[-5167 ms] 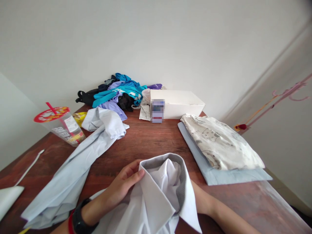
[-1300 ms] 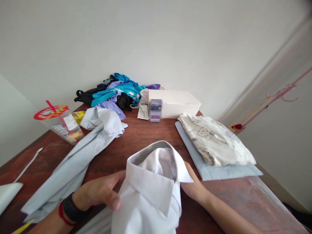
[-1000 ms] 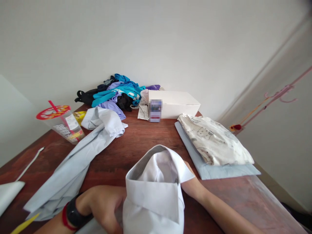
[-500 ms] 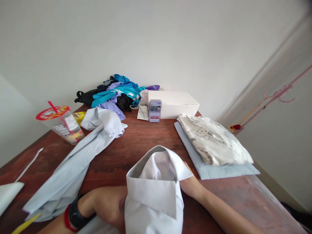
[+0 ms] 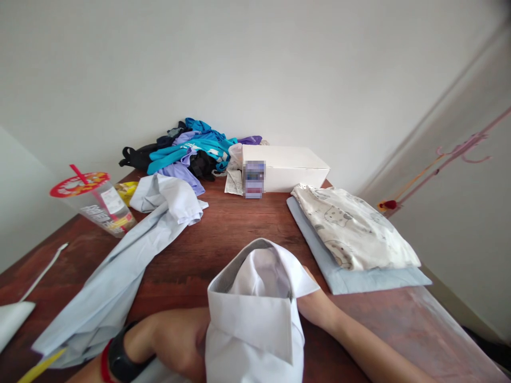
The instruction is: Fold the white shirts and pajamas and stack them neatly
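A white collared shirt (image 5: 255,319) with a grey inner collar band stands bunched up at the near edge of the wooden table (image 5: 239,229). My left hand (image 5: 175,340), with a black watch and red band at the wrist, grips the shirt's left side; its fingers are tucked behind the cloth. My right hand (image 5: 315,308) holds the shirt's right side under the collar point, with its fingers hidden by the fabric.
A crumpled light blue shirt (image 5: 120,271) lies to the left. Two folded garments (image 5: 355,234) are stacked on the right. A white box (image 5: 287,167), a heap of coloured clothes (image 5: 191,151) and a plastic cup (image 5: 96,205) stand at the back.
The collar has been turned down and the shirt pulled upright. My left hand slid from the collar's edge down to the shirt's left side; the right hand stayed under the collar.
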Available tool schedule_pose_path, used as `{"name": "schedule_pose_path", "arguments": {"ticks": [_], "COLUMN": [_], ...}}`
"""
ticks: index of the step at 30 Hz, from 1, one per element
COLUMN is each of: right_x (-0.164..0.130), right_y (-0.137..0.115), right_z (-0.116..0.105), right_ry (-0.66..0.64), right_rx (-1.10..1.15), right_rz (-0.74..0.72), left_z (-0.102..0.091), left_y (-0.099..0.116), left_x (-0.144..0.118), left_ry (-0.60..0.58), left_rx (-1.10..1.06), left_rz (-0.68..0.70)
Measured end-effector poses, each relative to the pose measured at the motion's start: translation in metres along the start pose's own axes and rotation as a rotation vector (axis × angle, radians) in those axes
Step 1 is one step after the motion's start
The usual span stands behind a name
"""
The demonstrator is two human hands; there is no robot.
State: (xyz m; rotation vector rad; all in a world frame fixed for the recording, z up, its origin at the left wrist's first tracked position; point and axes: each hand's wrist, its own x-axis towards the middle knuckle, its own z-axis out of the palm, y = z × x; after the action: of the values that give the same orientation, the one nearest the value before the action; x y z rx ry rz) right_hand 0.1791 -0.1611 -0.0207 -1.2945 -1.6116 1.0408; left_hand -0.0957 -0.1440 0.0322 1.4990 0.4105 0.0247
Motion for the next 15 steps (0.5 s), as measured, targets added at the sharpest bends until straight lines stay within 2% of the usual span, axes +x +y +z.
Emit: {"name": "schedule_pose_path", "arguments": {"ticks": [5,10,15], "right_x": [0.001,0.0,0.0], "right_y": [-0.003,-0.006,-0.01], "right_z": [-0.001,-0.003,-0.004], "right_ry": [-0.01,-0.082,-0.139], "right_rx": [0.018,-0.002,-0.014], "right_rz": [-0.01,-0.016,-0.03], "left_z": [0.0,-0.002,-0.004], "left_y": [-0.008,-0.032,-0.034], "left_x": [-0.002,0.0,0.003], "left_ry": [0.012,-0.019,-0.02], "left_rx": [0.033,0.001,0.005], "left_rz": [-0.016,0.088,-0.01]}}
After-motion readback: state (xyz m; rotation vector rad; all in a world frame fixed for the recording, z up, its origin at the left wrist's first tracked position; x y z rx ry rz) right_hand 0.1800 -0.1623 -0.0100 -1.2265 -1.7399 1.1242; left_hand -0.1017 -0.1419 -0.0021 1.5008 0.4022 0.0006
